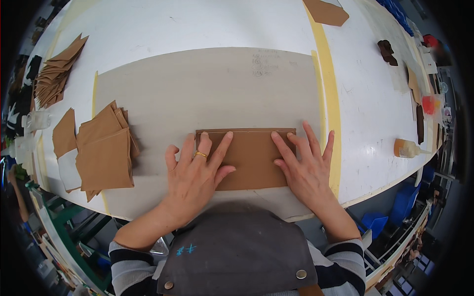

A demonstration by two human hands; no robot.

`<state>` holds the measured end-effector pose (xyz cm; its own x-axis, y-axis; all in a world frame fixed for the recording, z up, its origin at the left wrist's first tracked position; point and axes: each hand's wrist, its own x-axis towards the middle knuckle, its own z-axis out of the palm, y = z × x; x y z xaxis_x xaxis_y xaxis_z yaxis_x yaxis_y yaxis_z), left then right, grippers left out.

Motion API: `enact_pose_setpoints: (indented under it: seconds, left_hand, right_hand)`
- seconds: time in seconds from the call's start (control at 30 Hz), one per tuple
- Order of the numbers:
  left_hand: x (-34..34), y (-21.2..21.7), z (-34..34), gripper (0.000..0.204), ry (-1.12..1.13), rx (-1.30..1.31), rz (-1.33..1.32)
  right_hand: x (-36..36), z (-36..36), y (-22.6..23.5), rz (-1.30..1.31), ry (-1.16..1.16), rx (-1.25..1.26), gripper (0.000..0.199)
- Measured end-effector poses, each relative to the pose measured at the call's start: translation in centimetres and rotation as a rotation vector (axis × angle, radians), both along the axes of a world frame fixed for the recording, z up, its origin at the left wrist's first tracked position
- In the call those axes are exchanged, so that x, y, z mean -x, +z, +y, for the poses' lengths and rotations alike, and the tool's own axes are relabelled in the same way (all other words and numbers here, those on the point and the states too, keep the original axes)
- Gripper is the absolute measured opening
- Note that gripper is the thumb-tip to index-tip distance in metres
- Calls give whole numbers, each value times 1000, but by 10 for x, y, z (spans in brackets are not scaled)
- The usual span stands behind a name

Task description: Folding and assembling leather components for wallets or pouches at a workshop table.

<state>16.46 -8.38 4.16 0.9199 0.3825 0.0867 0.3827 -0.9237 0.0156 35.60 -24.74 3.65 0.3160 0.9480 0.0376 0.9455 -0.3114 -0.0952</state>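
Observation:
A brown rectangular panel, leather-like with a folded strip along its far edge (252, 165), lies flat before me on a grey mat (207, 89). My left hand (195, 163) rests on its left part, fingers spread and the fingertips near the folded edge; a gold ring is on one finger. My right hand (306, 165) lies on the right part the same way, its index fingertip by the fold and its outer fingers past the panel's right side. Neither hand grips anything. The panel's lower corners are partly hidden by my hands.
Loose brown pieces (104, 160) are heaped to the left, with another fanned stack (59, 74) beyond. A glue bottle (407, 148) lies at the right edge. Yellow tape (328, 89) borders the mat. A brown piece (327, 12) lies at the far side, dark scraps (387, 53) far right.

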Motion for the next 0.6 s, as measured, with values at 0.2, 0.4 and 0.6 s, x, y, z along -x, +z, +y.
enact_pose_setpoints:
  seconds: [0.2, 0.4, 0.6]
  left_hand:
    - [-7, 2, 1, 64, -15, -18, 50]
    - [-12, 1, -13, 68, 6, -27, 50]
    - [0, -2, 2, 77, -22, 60, 42]
  right_hand:
    - [-1, 0, 2, -7, 13, 4, 61]
    - [6, 8, 2, -63, 48, 31, 59]
    - [-11, -7, 8, -5, 78, 80, 69]
